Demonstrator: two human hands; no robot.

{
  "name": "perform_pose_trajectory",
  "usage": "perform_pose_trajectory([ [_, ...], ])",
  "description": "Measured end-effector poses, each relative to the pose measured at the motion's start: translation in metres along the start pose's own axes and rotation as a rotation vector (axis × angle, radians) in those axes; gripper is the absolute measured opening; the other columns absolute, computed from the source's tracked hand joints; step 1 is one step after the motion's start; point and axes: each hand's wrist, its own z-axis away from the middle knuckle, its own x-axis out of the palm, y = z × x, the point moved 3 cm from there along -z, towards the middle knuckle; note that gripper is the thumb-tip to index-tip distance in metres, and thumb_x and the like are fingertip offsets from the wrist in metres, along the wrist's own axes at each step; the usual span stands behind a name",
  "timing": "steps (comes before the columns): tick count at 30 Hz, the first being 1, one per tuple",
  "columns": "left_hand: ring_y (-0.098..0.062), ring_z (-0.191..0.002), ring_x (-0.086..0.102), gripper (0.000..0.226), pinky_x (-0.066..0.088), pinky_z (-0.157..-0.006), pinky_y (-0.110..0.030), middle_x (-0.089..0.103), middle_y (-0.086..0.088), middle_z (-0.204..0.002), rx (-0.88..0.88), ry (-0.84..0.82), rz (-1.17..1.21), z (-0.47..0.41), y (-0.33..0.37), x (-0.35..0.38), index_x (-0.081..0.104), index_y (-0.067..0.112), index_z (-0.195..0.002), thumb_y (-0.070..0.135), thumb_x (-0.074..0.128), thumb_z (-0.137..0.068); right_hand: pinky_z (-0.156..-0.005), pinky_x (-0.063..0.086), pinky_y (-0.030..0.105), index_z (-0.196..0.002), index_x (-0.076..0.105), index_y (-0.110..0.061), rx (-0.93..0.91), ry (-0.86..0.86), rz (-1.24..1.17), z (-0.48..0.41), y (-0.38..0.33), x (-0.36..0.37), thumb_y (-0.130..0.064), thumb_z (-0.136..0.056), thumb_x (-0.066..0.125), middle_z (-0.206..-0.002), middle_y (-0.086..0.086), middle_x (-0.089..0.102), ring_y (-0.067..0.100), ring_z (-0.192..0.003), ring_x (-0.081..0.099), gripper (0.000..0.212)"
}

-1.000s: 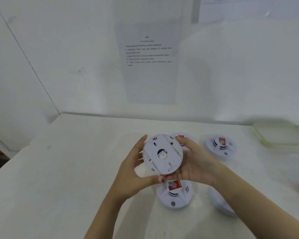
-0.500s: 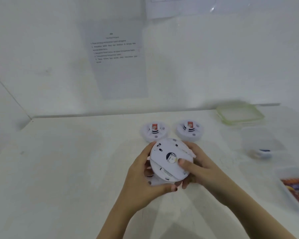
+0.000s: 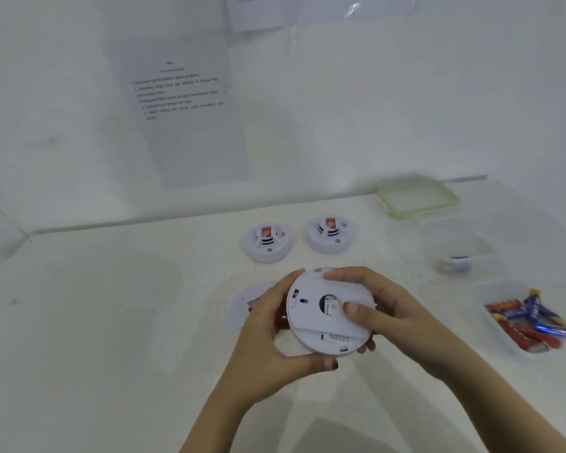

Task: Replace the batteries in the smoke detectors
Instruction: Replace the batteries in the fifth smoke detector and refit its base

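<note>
I hold a round white smoke detector (image 3: pixel 317 325) above the table with its back side facing me. My left hand (image 3: pixel 272 335) grips its left and lower rim. My right hand (image 3: pixel 383 308) grips the right rim, thumb pressed on the back plate near the centre hole. Two more detectors (image 3: pixel 267 242) (image 3: pixel 330 233) lie face up further back, each with a red label. Another detector (image 3: pixel 242 305) lies partly hidden behind my left hand. A clear tray of batteries (image 3: pixel 530 318) sits at the right.
A small clear container (image 3: pixel 455 253) with a battery or two stands behind the tray. A green-rimmed lid (image 3: pixel 417 199) lies at the back right by the wall. A printed instruction sheet (image 3: pixel 180 106) hangs on the wall.
My view has swung to the right, bringing the battery tray and containers into sight. The detector stays in both hands, and my right thumb has moved onto its back plate.
</note>
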Motion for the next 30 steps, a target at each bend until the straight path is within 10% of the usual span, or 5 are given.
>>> perform_pose_trajectory([
  [6, -0.010, -0.115, 0.059, 0.091, 0.053, -0.092, -0.031, 0.062, 0.015, -0.121, 0.005, -0.007, -0.041, 0.001, 0.002, -0.003, 0.051, 0.034, -0.125, 0.035, 0.091, -0.043, -0.082, 0.057, 0.040, -0.123, 0.058, -0.028, 0.013, -0.106, 0.008, 0.007, 0.001, 0.002, -0.007, -0.072, 0.078, -0.128, -0.006, 0.058, 0.019, -0.109, 0.063, 0.059],
  [30, -0.011, -0.113, 0.059, 0.092, 0.047, -0.088, -0.016, 0.065, 0.013, -0.116, 0.090, 0.009, -0.119, 0.016, 0.001, 0.001, 0.061, 0.027, -0.123, 0.017, 0.096, -0.040, -0.092, 0.053, 0.037, -0.125, 0.056, -0.039, 0.037, -0.315, 0.253, 0.006, 0.001, -0.002, -0.021, -0.067, 0.080, -0.129, -0.003, 0.053, 0.016, -0.119, 0.053, 0.066],
])
